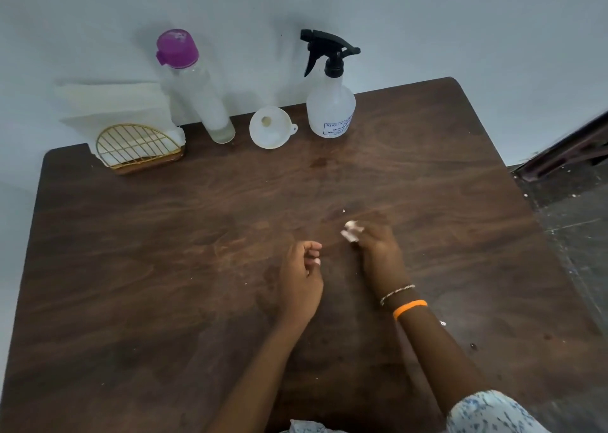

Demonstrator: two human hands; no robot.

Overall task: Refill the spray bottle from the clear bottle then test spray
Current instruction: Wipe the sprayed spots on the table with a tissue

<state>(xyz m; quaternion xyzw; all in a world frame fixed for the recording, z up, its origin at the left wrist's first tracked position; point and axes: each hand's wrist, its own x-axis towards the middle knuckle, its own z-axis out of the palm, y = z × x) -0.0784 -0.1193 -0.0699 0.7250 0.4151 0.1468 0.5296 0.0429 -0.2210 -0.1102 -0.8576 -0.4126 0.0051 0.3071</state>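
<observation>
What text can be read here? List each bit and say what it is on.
"KISS N..." on the label of the spray bottle; the rest of that line is cut off by the curve.
Smaller lines below it on the label: too blurred to read.
Clear bottle, funnel, napkin holder: no text seen.

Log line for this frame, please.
stage: pre-refill | spray bottle: capped | clear bottle: lid on | funnel: between them | left hand: empty | right hand: pinching white scrap

On the table [131, 268], the funnel [271, 129] stands between clear bottle [197, 97], left, and spray bottle [330, 103], right.
</observation>
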